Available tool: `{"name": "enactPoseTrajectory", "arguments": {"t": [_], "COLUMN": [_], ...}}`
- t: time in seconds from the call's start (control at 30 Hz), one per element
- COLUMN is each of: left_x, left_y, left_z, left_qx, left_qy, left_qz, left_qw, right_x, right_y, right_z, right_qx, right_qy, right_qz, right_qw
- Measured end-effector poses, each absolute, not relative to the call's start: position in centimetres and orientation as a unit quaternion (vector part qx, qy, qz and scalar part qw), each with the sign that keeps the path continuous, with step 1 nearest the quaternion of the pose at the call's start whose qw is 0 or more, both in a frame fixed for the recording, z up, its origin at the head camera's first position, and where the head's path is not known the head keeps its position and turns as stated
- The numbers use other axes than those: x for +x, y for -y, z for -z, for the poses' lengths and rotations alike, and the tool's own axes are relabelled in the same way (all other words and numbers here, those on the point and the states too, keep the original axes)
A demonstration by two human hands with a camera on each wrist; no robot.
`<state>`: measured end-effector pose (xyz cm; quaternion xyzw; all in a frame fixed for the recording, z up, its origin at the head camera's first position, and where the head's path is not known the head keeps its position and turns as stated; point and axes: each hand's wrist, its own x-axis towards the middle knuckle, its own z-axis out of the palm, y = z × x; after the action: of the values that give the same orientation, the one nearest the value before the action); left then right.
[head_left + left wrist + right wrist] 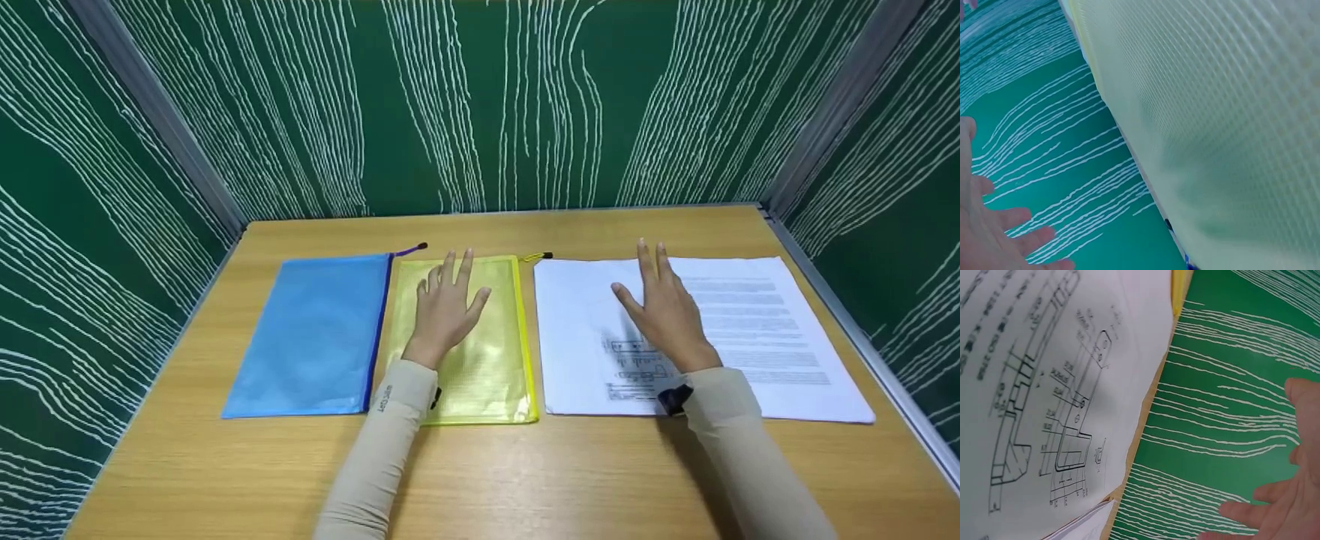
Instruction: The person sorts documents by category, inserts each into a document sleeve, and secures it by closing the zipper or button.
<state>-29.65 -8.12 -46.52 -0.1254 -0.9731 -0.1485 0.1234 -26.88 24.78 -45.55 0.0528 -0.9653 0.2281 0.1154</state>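
Observation:
My left hand [444, 315], fingers straight and spread, hovers over a yellow translucent zipper pouch [487, 375] in the head view. Beside that pouch on the left lies a blue zipper pouch [311, 337] with a dark purple zipper edge. My right hand [667, 315] is held with straight fingers above two paper stacks. The left stack [574, 322] bears a technical drawing, and the right stack [795, 337] carries lines of printed text. Neither hand holds anything. In the right wrist view, the drawing sheet [1089, 399] shows close up, apart from the right hand [1292, 495].
A wooden table [480, 480] carries everything. Green panels with white wavy lines [480, 105] stand at its back and sides, with grey metal posts [844, 105] at the corners. Zipper pulls [422, 246] stick out beyond the pouches' far edges.

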Motion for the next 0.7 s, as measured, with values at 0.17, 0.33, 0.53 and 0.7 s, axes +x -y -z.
{"name": "enactPoseTrajectory", "arguments": {"t": [0.17, 0.33, 0.53, 0.7], "left_x": [-29.6, -29.4, -29.3, -29.0], "left_y": [7.5, 6.7, 5.5, 4.4], "left_z": [46.8, 47.1, 47.6, 48.0], "left_qx": [-0.119, -0.105, -0.095, -0.094], "left_qy": [0.970, 0.965, 0.959, 0.953], "left_qz": [0.189, 0.236, 0.266, 0.289], "left_qw": [0.095, 0.047, 0.007, -0.024], "right_x": [-26.9, -27.5, -28.2, -28.5], "right_y": [-26.1, -27.5, -29.2, -30.5], "right_z": [45.3, 45.3, 45.6, 45.8], "right_qx": [0.047, 0.030, 0.021, 0.006], "right_qy": [0.951, 0.933, 0.916, 0.906], "right_qz": [-0.302, -0.359, -0.392, -0.399], "right_qw": [0.050, -0.023, -0.087, -0.144]}}
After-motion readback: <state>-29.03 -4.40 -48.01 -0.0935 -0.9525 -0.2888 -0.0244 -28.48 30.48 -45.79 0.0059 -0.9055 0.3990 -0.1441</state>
